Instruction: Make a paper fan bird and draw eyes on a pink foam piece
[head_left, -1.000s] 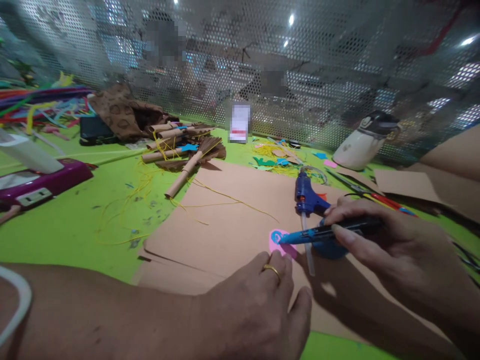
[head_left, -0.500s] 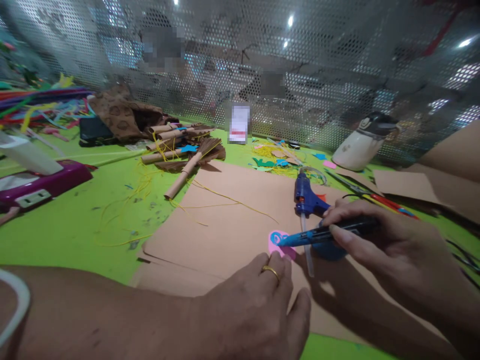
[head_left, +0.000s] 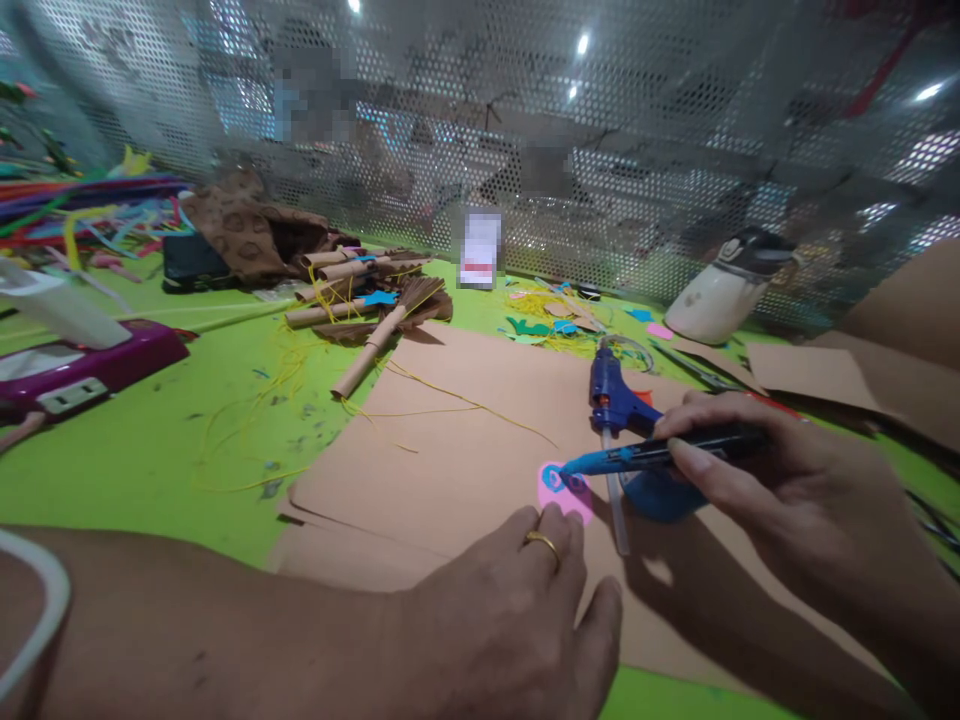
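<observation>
My right hand [head_left: 757,470] is closed around a blue marker [head_left: 645,455], its blue tip on a small pink paper piece [head_left: 574,500]. Blue ring-like marks show on the upper part of that piece. My left hand [head_left: 517,590], with a ring on one finger, lies flat with its fingertips at the pink piece's lower edge, against the brown cardboard [head_left: 450,450] beneath. A blue glue gun [head_left: 611,390] rests on the cardboard just beyond the marker, its clear glue stick pointing toward me. The marker's blue cap [head_left: 660,497] seems to show below my right hand, partly hidden.
Brown paper rolls [head_left: 367,352] with yellow string lie at the left back. A purple power strip [head_left: 112,365] stands at the far left. Coloured paper scraps [head_left: 540,328], scissors [head_left: 694,367] and a white jug [head_left: 724,295] are toward the back right, before a perforated metal screen [head_left: 420,130].
The marker tip has shifted slightly right and up over the pink piece, and my right hand has moved slightly right with it. My left hand stays in place.
</observation>
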